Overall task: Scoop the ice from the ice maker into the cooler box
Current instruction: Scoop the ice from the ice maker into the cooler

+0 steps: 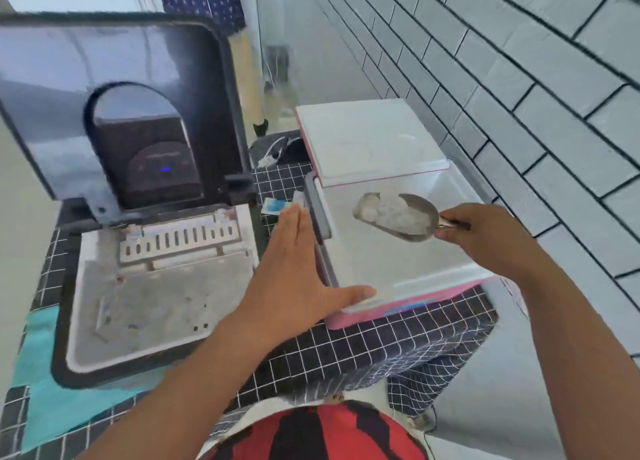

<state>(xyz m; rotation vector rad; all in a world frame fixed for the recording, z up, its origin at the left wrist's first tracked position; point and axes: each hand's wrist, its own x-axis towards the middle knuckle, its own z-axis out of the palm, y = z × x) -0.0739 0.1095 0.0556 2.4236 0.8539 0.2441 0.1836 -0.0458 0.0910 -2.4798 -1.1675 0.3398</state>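
— Where's the ice (388, 212) now?
— Heaped in the metal scoop (398, 215), held over the open cooler box (408, 269) at the checked tabletop's (346, 352) right edge.
— And the grip?
— The right hand (485, 232) is closed round the scoop's handle. The left hand (294, 272) lies flat and open against the cooler's left rim, holding nothing.
— The ice maker (152, 276)?
— Lid up, toward the tabletop's left edge.

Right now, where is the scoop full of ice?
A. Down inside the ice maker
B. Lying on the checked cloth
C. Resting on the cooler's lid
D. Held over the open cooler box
D: the right hand holds the metal scoop, heaped with ice, above the open cooler box, well clear of the ice maker.
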